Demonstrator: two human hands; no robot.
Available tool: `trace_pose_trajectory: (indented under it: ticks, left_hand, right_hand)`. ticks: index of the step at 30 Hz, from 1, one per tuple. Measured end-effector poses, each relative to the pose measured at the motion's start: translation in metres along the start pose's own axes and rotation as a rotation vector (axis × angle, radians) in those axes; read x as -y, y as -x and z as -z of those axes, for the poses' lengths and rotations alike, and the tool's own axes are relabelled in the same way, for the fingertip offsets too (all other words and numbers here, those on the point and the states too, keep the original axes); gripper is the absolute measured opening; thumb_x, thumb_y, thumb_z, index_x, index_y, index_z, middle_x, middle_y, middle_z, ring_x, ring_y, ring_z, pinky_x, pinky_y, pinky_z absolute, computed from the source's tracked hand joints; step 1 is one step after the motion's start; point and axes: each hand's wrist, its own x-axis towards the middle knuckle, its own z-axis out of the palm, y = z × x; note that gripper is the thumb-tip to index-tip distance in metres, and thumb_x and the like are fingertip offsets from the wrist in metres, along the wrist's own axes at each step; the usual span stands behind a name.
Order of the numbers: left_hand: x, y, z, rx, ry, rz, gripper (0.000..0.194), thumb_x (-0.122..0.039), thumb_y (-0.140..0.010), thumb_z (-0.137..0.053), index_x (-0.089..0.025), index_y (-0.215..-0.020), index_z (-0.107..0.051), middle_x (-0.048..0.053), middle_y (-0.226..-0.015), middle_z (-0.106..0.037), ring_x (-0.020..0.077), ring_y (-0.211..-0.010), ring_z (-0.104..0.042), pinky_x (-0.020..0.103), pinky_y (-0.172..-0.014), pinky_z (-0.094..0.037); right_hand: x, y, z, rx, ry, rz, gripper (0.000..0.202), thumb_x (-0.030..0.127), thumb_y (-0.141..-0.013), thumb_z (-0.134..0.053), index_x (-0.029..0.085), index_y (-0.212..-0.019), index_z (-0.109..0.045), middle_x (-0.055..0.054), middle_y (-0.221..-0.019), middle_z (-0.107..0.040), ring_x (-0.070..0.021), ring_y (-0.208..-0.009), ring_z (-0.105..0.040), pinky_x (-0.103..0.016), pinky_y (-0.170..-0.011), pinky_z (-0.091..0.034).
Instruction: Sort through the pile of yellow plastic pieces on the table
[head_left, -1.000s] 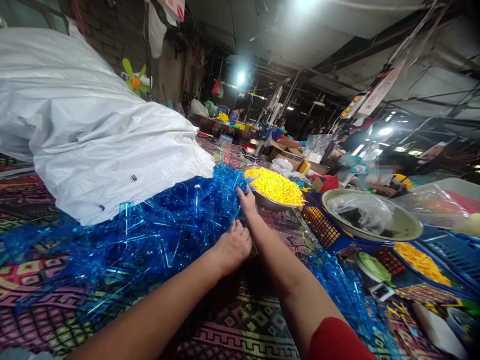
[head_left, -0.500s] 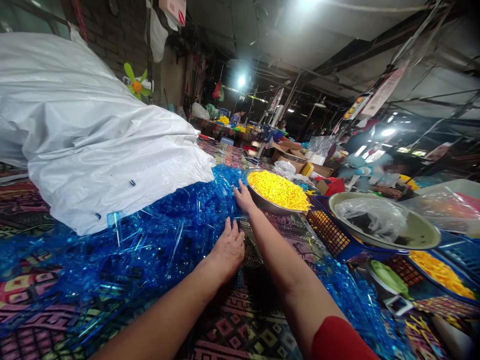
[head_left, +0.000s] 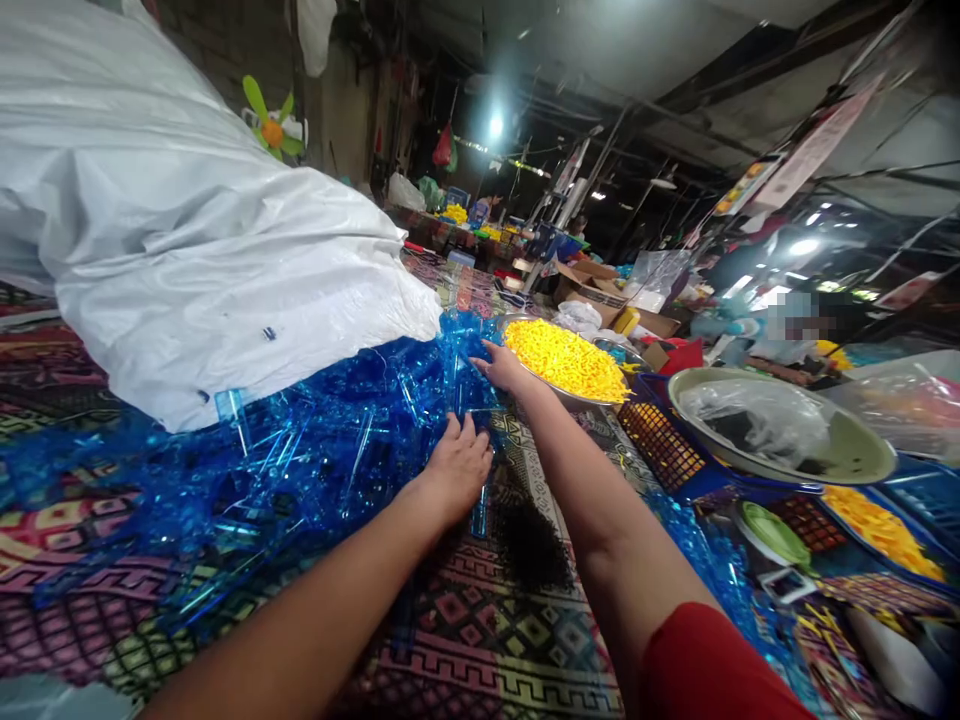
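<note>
A heap of clear blue plastic pieces spreads over a patterned mat, many of them long and tube-like. My left hand rests at the heap's right edge, fingers stretched forward and slightly apart. One blue piece lies beside that hand's wrist side. Farther forward, my right hand reaches to the heap's far right end, with thumb and fingers spread. Neither hand visibly grips a piece. Close to my right hand stands a metal bowl full of small yellow pieces.
A large white sack lies across the heap's far left side. On the patterned mat is a pile of fine black bits. To the right are a blue basket, a wide basin holding clear plastic, and more blue pieces.
The camera view has shifted slightly. My right hand's fingers are spread wider at the heap's far end. My left hand stays by the heap's edge, and more of the black pile shows.
</note>
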Motion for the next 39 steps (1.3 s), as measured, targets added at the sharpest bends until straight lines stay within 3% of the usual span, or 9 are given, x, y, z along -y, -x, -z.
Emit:
trace_pose_trajectory:
  ticks: [7, 14, 21, 25, 29, 32, 35, 39]
  left_hand:
    - [0.001, 0.001, -0.009, -0.022, 0.034, -0.001, 0.034, -0.017, -0.085, -0.040, -0.014, -0.112, -0.059, 0.015, -0.124, -0.050, 0.0353, -0.123, -0.032, 0.062, -0.097, -0.011]
    - [0.001, 0.000, -0.006, 0.004, 0.025, 0.011, 0.034, -0.019, -0.084, -0.039, -0.017, -0.112, -0.059, 0.013, -0.125, -0.050, 0.0351, -0.124, -0.030, 0.062, -0.097, -0.010]
    - [0.000, -0.002, -0.004, 0.026, 0.013, 0.028, 0.035, -0.017, -0.085, -0.038, -0.017, -0.112, -0.060, 0.012, -0.124, -0.051, 0.0368, -0.124, -0.031, 0.061, -0.097, -0.011]
    - [0.000, -0.003, -0.004, 0.016, 0.046, 0.037, 0.034, -0.017, -0.084, -0.042, -0.016, -0.111, -0.061, 0.014, -0.125, -0.050, 0.0380, -0.123, -0.031, 0.061, -0.097, -0.011]
    - [0.000, -0.002, -0.005, 0.011, 0.020, 0.031, 0.033, -0.018, -0.085, -0.040, -0.021, -0.111, -0.060, 0.010, -0.126, -0.050, 0.0349, -0.124, -0.031, 0.060, -0.097, -0.012]
    - [0.000, -0.002, -0.006, -0.013, 0.024, 0.042, 0.034, -0.015, -0.086, -0.037, -0.021, -0.109, -0.061, 0.011, -0.124, -0.052, 0.0344, -0.124, -0.031, 0.060, -0.097, -0.013]
    - [-0.001, -0.003, -0.006, -0.012, 0.013, 0.028, 0.034, -0.015, -0.086, -0.036, -0.017, -0.110, -0.061, 0.013, -0.123, -0.052, 0.0367, -0.123, -0.031, 0.061, -0.096, -0.013]
    - [-0.001, -0.003, -0.004, 0.005, -0.002, 0.017, 0.035, -0.014, -0.086, -0.036, -0.016, -0.111, -0.060, 0.013, -0.123, -0.052, 0.0366, -0.123, -0.032, 0.061, -0.096, -0.013]
  right_hand:
    - [0.004, 0.001, 0.004, 0.005, 0.139, 0.055, 0.053, 0.030, -0.071, -0.065, 0.014, -0.120, -0.052, -0.010, -0.115, -0.059, -0.0266, -0.111, -0.051, -0.038, -0.095, -0.037]
    - [0.006, 0.011, 0.016, -0.026, 0.191, 0.120, 0.042, 0.030, -0.075, -0.059, 0.015, -0.114, -0.057, -0.008, -0.111, -0.062, -0.0253, -0.108, -0.054, -0.039, -0.093, -0.039]
    - [-0.005, 0.022, 0.008, -0.029, 0.063, 0.121, 0.041, 0.017, -0.076, -0.052, 0.013, -0.117, -0.055, -0.006, -0.110, -0.063, -0.0209, -0.106, -0.055, -0.034, -0.093, -0.040]
    - [-0.016, 0.034, 0.030, -0.081, -0.035, 0.132, 0.038, 0.020, -0.078, -0.049, 0.018, -0.115, -0.056, -0.002, -0.100, -0.066, -0.0164, -0.091, -0.060, -0.031, -0.084, -0.044]
    - [-0.044, 0.062, 0.077, -0.247, 0.325, 0.025, 0.030, 0.036, -0.081, -0.048, 0.015, -0.089, -0.067, -0.006, -0.086, -0.067, -0.0166, -0.080, -0.059, -0.028, -0.075, -0.043]
    - [-0.070, 0.082, 0.102, -0.114, 0.618, -0.046, 0.036, 0.047, -0.080, -0.048, 0.016, -0.081, -0.068, -0.008, -0.082, -0.065, -0.0175, -0.080, -0.057, -0.026, -0.071, -0.041]
    - [-0.087, 0.090, 0.108, 0.010, 0.765, -0.018, 0.033, 0.043, -0.082, -0.047, 0.018, -0.087, -0.068, -0.008, -0.088, -0.063, -0.0181, -0.088, -0.054, -0.025, -0.074, -0.039]
    - [-0.090, 0.084, 0.102, 0.105, 0.900, -0.048, 0.028, 0.036, -0.081, -0.051, 0.015, -0.090, -0.067, -0.012, -0.093, -0.061, -0.0218, -0.095, -0.051, -0.028, -0.078, -0.038]
